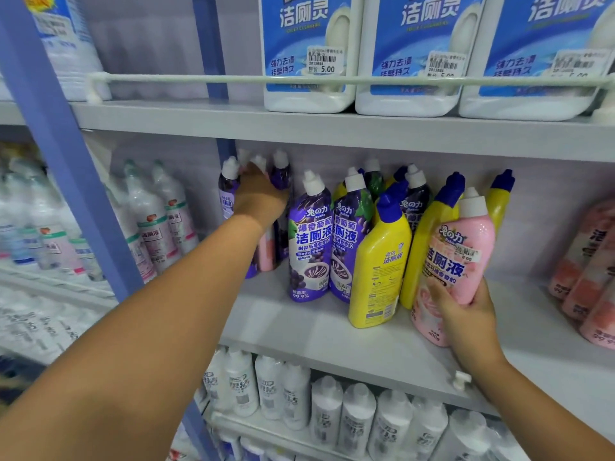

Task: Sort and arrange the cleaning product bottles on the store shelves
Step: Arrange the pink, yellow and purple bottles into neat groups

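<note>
Left hand (259, 194) is up at the back left corner of the middle shelf (319, 331), fingers curled over the tops of a cluster of white-capped purple bottles (229, 191) there, with a slim pink one (266, 251) tucked just below the wrist; whether it is truly gripping one of them or just resting on the group, I can't tell from here. Right hand (466, 311) is wrapped round the lower body of a pink bottle (456, 254) with a white cap, holding it tilted at the front right of that same shelf, its price sticker facing out. Just beside it to the left stands a yellow bottle (379, 261) with a blue cap, leaning, and more yellow ones crowd behind. Between the two hands, two purple grape-label bottles (309, 247) stand side by side, touching. Up on the top shelf, three big white jugs (309, 51) with blue labels sit in a row behind a guard rail (233, 79). Down below, a row of white bottles (332, 407) fills the lower shelf. Far right, more pink bottles (592, 267) lean in a bunch, well apart from the one in hand.
</note>
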`<state>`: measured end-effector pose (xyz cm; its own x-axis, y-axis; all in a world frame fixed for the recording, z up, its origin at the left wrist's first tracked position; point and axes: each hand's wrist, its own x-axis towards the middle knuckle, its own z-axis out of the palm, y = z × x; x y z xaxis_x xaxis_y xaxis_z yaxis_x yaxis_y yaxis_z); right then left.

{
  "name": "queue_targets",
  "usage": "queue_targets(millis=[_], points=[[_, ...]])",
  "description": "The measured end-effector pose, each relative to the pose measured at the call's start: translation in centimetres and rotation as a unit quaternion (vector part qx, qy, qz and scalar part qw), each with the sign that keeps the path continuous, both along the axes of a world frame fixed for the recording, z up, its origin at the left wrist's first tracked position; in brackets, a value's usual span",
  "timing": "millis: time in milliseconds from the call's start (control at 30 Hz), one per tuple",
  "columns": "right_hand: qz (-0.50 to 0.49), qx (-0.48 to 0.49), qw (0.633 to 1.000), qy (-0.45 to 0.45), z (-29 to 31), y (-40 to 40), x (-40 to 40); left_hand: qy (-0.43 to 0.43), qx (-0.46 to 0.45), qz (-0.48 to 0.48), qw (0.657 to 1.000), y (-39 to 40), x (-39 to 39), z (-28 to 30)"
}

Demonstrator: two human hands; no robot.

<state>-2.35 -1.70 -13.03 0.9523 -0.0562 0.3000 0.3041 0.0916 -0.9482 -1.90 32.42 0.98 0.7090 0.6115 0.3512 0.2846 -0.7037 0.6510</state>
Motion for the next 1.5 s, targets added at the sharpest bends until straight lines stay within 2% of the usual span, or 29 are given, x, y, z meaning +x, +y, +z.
queue_targets(millis=[100, 200, 300, 500, 667, 800, 967, 1100, 1300, 1500], points=[[0.004, 0.001, 1.0, 0.002, 0.0, -0.1, 0.1, 0.094, 0.057, 0.054, 0.992, -0.3, 1.8, 0.5], [0.003, -0.003, 1.0, 0.004, -0.2, -0.1, 0.2, 0.142, 0.107, 0.094, 0.98, 0.1, 2.8, 0.7], [0.005, -0.004, 1.0, 0.01, -0.4, -0.1, 0.4, 0.176, 0.166, 0.089, 0.966, 1.3, 3.9, 0.5], [0.038, -0.005, 0.999, 0.009, -0.1, -0.7, 0.5, 0.128, 0.066, 0.04, 0.989, 1.2, 4.4, -0.1], [0.047, -0.009, 0.999, 0.021, -0.3, -0.9, 0.7, 0.07, 0.068, -0.021, 0.995, 1.6, 2.0, -0.4], [0.052, -0.01, 0.998, 0.019, -0.3, -0.9, 0.7, 0.019, -0.036, -0.042, 0.998, 0.4, -3.2, -0.5], [0.043, -0.01, 0.999, 0.021, -0.6, -0.9, 0.8, -0.041, -0.041, -0.014, 0.998, -1.3, -9.4, -1.9], [0.035, -0.005, 0.999, 0.013, -0.7, -0.9, 0.8, -0.049, -0.005, 0.006, 0.999, -2.5, -12.5, -3.4], [0.025, -0.015, 0.999, 0.024, -0.6, -0.9, 0.8, -0.101, -0.186, -0.04, 0.977, -4.0, -13.0, -9.9], [0.038, -0.056, 0.997, 0.025, -0.3, -1.4, 0.6, -0.148, -0.25, -0.052, 0.955, -6.0, -13.8, -12.5]])
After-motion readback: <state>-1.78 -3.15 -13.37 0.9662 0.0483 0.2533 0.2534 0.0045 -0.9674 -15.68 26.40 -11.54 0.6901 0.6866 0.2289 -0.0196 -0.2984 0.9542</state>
